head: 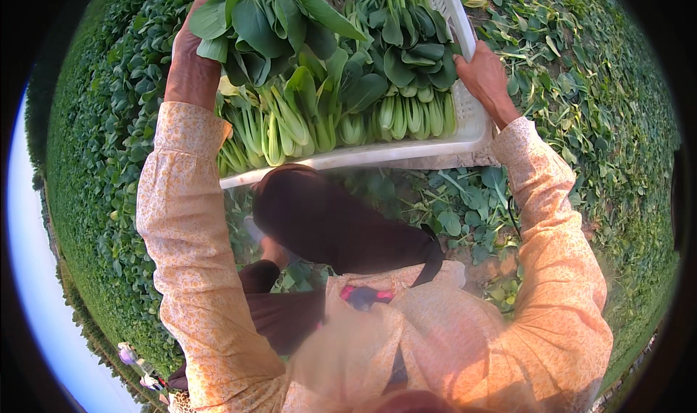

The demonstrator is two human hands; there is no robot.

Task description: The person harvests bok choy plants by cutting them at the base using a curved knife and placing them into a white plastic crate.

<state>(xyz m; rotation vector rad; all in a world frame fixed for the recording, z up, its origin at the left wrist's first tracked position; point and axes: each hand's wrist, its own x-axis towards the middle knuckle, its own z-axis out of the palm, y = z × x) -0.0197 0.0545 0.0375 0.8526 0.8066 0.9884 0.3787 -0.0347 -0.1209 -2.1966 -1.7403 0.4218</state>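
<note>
My left hand (pixel 191 34) is wrapped around a bunch of leafy bok choy (pixel 272 24) above the left part of a white plastic crate (pixel 375 153); the leaves hide most of its fingers. My right hand (pixel 484 78) grips the crate's right rim, thumb on the inner side. Inside, rows of bok choy (pixel 414 113) lie with pale green stalks toward me. More bunches with dark leaves (pixel 411 37) rest behind them on the right. At the far side, a stretch of the crate's slotted wall shows.
Standing bok choy plants (pixel 125 141) fill the field on the left. Cut leaves (pixel 550 59) litter the ground on the right. My bent knee (pixel 305 211) is against the crate's near rim. Other people (pixel 130 356) are at the lower left, far off.
</note>
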